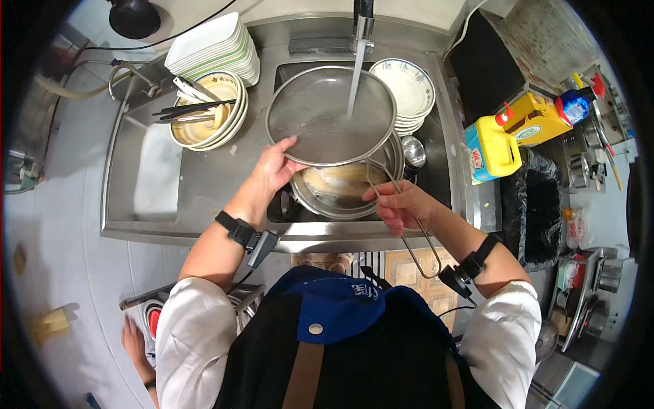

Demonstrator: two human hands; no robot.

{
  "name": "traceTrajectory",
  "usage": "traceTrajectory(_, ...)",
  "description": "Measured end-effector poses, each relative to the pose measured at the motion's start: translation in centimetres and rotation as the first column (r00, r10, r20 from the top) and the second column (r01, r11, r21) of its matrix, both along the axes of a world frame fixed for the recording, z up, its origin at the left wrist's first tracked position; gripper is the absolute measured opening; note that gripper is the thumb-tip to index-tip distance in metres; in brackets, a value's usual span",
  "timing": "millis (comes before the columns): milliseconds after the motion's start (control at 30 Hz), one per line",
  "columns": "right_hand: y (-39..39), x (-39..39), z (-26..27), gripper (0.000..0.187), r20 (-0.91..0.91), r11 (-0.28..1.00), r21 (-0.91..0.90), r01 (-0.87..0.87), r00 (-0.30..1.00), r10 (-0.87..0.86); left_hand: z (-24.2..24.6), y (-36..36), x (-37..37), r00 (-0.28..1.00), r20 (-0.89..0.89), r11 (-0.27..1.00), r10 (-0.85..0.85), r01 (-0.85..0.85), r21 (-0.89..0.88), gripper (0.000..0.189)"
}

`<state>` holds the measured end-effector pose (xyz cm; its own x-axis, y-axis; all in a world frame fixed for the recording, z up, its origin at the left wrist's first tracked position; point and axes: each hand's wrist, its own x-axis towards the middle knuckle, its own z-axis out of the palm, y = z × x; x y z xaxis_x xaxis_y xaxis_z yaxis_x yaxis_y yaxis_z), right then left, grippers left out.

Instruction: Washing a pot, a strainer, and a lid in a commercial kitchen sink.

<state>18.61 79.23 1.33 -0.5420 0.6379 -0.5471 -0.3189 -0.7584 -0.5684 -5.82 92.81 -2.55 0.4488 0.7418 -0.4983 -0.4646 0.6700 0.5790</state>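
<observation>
A large round fine-mesh strainer [311, 120] with a metal rim is held over the sink basin, under a stream of water [355, 82] from the faucet [364, 30]. My left hand [276, 166] grips its rim at the lower left, thumb on top. The wire handle [421, 232] of the strainer passes through the closed fingers of my right hand [406, 204]. Directly below, partly hidden by the mesh, a metal bowl [334, 207] with cloudy liquid sits in the basin. A stack of patterned bowls [406, 94] stands to its right.
Used bowls [196, 135] holding spoons and chopsticks rest on the left drainboard, before stacked white rectangular dishes [204, 46]. A metal ladle [414, 152] lies beside the metal bowl. Right of the sink are a yellow jug [493, 151] and a lined bin [541, 209]. Another person's hand [134, 340] shows lower left.
</observation>
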Motion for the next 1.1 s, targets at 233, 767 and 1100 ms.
traceTrajectory(233, -0.6, 1.4, 0.6, 0.030, -0.018, 0.985, -0.025, -0.173, 0.985, 0.173, 2.0, -4.4, -3.0, 0.977, -0.188, 0.995, 0.096, -0.088, 0.050, 0.021)
traceTrajectory(767, -6.6, 1.0, 3.1, 0.019, 0.563, 0.982, 0.092, 0.164, 0.805, -0.187, -5.4, -3.8, 7.9, 0.949, 0.079, 0.937, -0.306, 0.315, -0.149, 0.027)
traceTrajectory(1100, -1.9, -3.5, 0.1, 0.020, 0.310, 0.977, 0.085, 0.198, 0.926, -0.214, -3.3, -2.9, 3.9, 0.993, 0.031, 0.993, -0.115, 0.115, 0.015, 0.024)
